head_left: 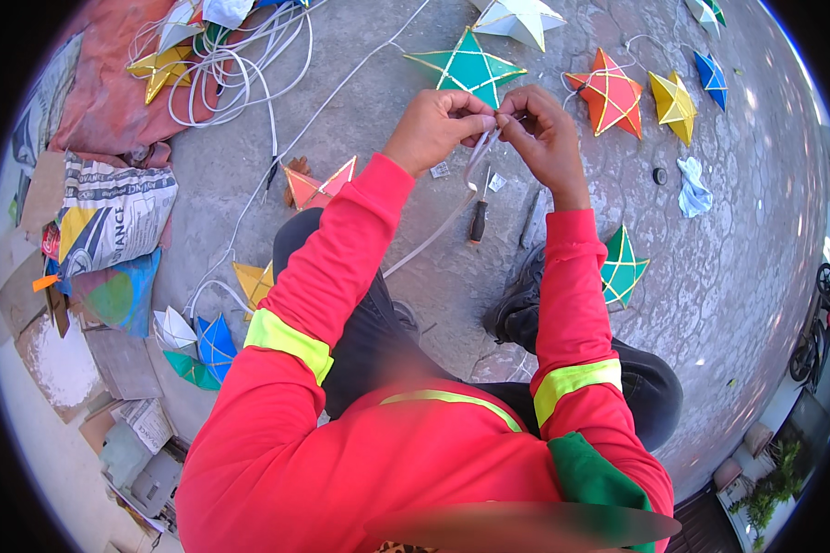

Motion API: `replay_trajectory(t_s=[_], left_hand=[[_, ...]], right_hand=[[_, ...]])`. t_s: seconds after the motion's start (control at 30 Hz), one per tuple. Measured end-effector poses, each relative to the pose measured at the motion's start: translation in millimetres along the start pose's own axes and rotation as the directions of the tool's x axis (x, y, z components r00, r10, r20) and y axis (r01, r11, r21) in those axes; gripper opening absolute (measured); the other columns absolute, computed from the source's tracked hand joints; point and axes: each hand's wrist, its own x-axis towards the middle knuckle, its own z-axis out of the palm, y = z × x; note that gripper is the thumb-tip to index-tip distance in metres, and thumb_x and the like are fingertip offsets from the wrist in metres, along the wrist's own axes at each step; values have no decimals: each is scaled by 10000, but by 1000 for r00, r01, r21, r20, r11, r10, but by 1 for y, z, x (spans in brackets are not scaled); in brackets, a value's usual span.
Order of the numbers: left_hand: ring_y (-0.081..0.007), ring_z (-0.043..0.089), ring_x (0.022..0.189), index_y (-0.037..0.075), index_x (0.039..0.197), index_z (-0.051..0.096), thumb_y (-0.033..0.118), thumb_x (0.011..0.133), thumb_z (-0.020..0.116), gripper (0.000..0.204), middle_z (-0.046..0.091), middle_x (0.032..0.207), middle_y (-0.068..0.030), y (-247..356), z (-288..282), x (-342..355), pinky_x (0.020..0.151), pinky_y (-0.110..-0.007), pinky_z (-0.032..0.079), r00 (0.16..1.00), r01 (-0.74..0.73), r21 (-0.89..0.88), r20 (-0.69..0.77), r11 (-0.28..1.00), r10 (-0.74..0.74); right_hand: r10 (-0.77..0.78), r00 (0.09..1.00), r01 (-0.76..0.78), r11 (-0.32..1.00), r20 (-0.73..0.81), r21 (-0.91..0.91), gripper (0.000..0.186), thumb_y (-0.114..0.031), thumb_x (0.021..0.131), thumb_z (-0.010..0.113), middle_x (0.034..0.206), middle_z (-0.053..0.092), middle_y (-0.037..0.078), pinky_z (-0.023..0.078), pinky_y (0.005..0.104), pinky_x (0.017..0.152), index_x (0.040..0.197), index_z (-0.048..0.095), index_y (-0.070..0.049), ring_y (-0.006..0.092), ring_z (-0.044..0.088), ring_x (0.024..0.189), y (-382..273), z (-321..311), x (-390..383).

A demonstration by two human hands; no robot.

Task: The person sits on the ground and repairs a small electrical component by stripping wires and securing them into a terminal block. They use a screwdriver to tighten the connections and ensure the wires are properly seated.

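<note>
Both my hands meet in front of me, fingertips pinched together. My left hand (441,129) is closed on a white electrical cord (473,172), which hangs from the fingers and runs down toward my left leg. My right hand (546,140) pinches the cord's upper end from the other side; the exact spot under the fingertips is hidden. Just beyond the hands lies a green star lantern (470,66) with gold edging. Below them, a screwdriver-like tool with a dark handle (479,221) lies on the ground.
Red (609,94), yellow (674,106) and blue star lanterns (712,80) lie at the far right, a green one (623,267) by my right arm. A black roll (659,175) and a crumpled pale bag (694,189) sit nearby. Coiled white cord (240,78) and a printed sack (120,217) are left.
</note>
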Motion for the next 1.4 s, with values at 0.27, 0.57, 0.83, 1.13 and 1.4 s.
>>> replay_trajectory(t_s=[0.27, 0.57, 0.83, 1.13, 1.4], left_hand=[[-109, 707, 718, -1, 970, 740, 52, 902, 735, 87, 742, 832, -60, -2, 13, -2, 630, -249, 567, 973, -132, 122, -173, 984, 152], [-95, 679, 679, -23, 965, 704, 49, 896, 705, 100, 730, 795, -59, 2, 11, -5, 627, -270, 560, 929, -243, 486, -132, 840, 346], [-103, 683, 716, -17, 973, 706, 43, 924, 697, 77, 721, 813, -49, -6, 12, 1, 620, -252, 562, 956, -170, 2, -242, 985, 166], [-120, 702, 720, -27, 949, 714, 46, 909, 707, 83, 738, 822, -83, -2, 10, -2, 642, -272, 563, 933, -196, 262, -248, 945, 262], [-157, 710, 695, -23, 946, 709, 43, 891, 700, 86, 736, 807, -124, -6, 6, 0, 636, -300, 566, 936, -197, 388, -199, 901, 290]], right_hand=[[-9, 987, 9, 1000, -160, -5, 130, -122, 874, 688, 895, 644, 114, 520, 356, 692, 922, 669, -2, 262, 643, 786, 1, 18, -3], [14, 999, -18, 996, -37, -88, 73, -46, 932, 668, 953, 606, 54, 529, 266, 720, 952, 638, 17, 143, 642, 809, -6, 12, -2], [159, 984, -138, 963, -79, 231, 136, -125, 896, 679, 908, 652, 112, 534, 344, 694, 961, 694, -7, 240, 658, 777, 5, 20, 3], [9, 994, -10, 1000, -110, -8, 126, -128, 868, 717, 896, 659, 106, 545, 363, 696, 938, 709, -23, 260, 666, 793, -2, 19, 8], [2, 995, -12, 995, -99, -101, 97, -102, 869, 700, 893, 649, 121, 535, 352, 660, 917, 688, -18, 261, 656, 768, -1, 21, 5]])
